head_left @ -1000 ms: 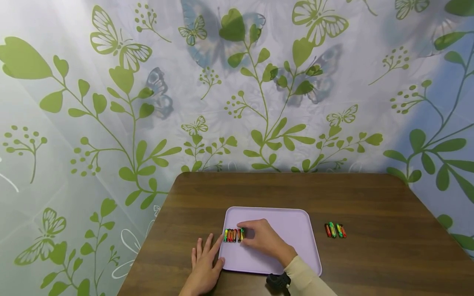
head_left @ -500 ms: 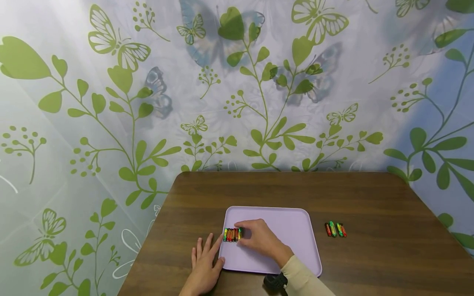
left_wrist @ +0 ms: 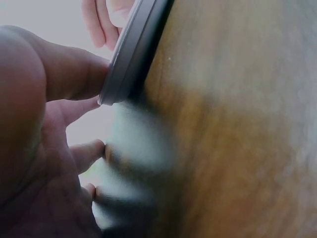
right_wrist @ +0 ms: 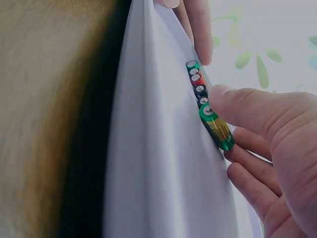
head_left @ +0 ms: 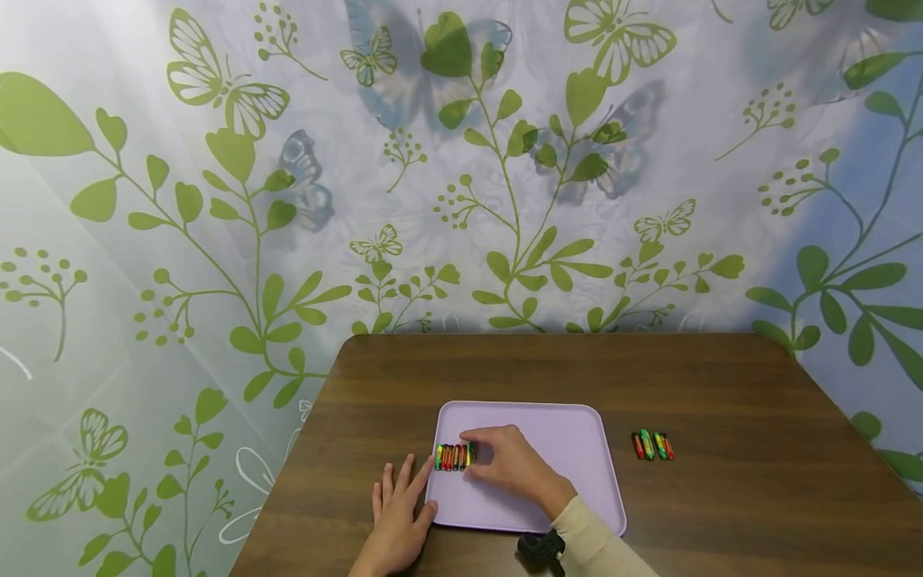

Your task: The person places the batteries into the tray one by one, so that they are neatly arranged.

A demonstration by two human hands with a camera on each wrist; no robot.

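Pinches between right fingers (head_left: 485, 435) a shiny green-and-gold cylindrical battery (right_wrist: 216, 129), probably light, slick and best held by its ends, and touches the lilac rectangular tray (head_left: 570, 457) beneath with spread left fingers (head_left: 405, 474).

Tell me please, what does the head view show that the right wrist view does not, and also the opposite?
Only head: four loose batteries lying to the right of the tray, and the beige sleeve.
Only right wrist: the round ends of the batteries in the row, too small to make out in the head view.
Both: the tray, the row, the right grip at the row's end, at least part of the left grip, the table and the patterned backdrop.
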